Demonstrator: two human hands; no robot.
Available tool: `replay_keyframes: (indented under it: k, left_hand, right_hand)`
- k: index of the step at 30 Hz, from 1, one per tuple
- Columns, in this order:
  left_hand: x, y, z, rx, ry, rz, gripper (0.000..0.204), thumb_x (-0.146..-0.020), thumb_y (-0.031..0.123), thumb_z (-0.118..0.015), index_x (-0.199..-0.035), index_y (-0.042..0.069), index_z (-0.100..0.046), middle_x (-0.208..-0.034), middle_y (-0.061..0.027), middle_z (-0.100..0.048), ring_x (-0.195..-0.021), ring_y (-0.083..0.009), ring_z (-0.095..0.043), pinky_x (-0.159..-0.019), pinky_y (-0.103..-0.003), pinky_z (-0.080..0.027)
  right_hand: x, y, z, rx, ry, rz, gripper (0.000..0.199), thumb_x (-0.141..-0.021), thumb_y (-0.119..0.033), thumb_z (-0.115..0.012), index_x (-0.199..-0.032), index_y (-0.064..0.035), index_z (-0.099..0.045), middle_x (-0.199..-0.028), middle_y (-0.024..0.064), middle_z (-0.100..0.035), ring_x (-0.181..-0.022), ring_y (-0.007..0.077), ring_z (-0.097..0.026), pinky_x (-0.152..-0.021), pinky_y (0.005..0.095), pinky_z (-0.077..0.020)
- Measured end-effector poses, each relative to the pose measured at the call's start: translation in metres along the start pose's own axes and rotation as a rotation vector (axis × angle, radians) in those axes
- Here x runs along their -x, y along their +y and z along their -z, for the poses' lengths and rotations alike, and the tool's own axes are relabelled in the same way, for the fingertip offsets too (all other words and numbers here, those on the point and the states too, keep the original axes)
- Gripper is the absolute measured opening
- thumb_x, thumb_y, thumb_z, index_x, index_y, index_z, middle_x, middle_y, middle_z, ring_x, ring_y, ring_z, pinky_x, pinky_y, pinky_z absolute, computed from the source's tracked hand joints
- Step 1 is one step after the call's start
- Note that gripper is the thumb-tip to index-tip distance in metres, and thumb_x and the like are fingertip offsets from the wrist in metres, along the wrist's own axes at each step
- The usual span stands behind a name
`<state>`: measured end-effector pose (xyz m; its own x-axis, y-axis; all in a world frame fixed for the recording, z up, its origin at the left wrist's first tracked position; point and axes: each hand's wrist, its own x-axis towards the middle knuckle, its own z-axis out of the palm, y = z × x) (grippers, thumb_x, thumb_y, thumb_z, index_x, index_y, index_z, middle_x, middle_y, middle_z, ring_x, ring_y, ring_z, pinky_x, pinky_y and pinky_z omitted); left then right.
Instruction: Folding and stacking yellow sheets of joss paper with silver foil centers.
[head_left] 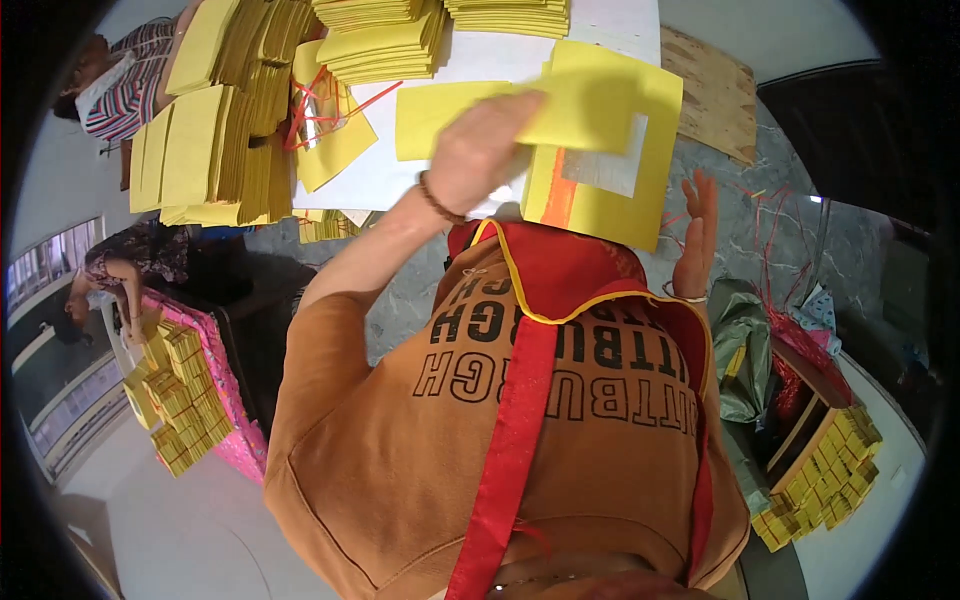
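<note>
My left hand reaches over the white table, fingers curled at the edge of a folded piece of yellow paper, blurred by motion. Beneath that piece lies a larger stack of yellow paper with an orange strip and a silvery rectangle. Another yellow sheet lies flat, partly behind my left hand. My right hand is raised beside the stack's right edge, fingers stretched upward and holding nothing. A red and yellow apron hangs below the table edge.
Tall yellow paper stacks stand at the table's left, more at the back. Red ties lie between them. Two people work at left, one beside a pink-covered table. At right are a wooden board, green bag and yellow bundles.
</note>
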<state>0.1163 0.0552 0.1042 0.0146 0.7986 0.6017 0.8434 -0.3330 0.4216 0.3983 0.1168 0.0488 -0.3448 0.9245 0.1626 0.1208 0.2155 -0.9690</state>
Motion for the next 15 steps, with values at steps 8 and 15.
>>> replay_keyframes:
  k: [8, 15]
  left_hand:
    - [0.085, -0.097, 0.004, -0.456, -0.203, -0.052, 0.045, -0.069, 0.001, -0.054, -0.114, 0.003, -0.055, -0.113, -0.0131, -0.057, -0.103, -0.0268, -0.055, -0.088, -0.037, -0.045]
    - [0.092, -0.099, 0.003, -0.463, -0.166, -0.040, 0.045, -0.070, 0.002, -0.054, -0.115, 0.003, -0.054, -0.114, -0.0131, -0.056, -0.105, -0.0277, -0.053, -0.089, -0.038, -0.044]
  right_hand:
    - [-0.003, 0.010, -0.003, 0.088, -0.139, -0.024, 0.041, -0.094, -0.023, -0.036, -0.127, 0.0008, -0.043, -0.129, 0.0141, -0.046, -0.122, 0.0238, -0.041, -0.101, 0.0340, -0.0286]
    - [-0.003, 0.009, -0.003, 0.113, -0.145, -0.048, 0.037, -0.093, -0.021, -0.037, -0.122, -0.0005, -0.049, -0.123, 0.0132, -0.051, -0.118, 0.0234, -0.044, -0.098, 0.0333, -0.0315]
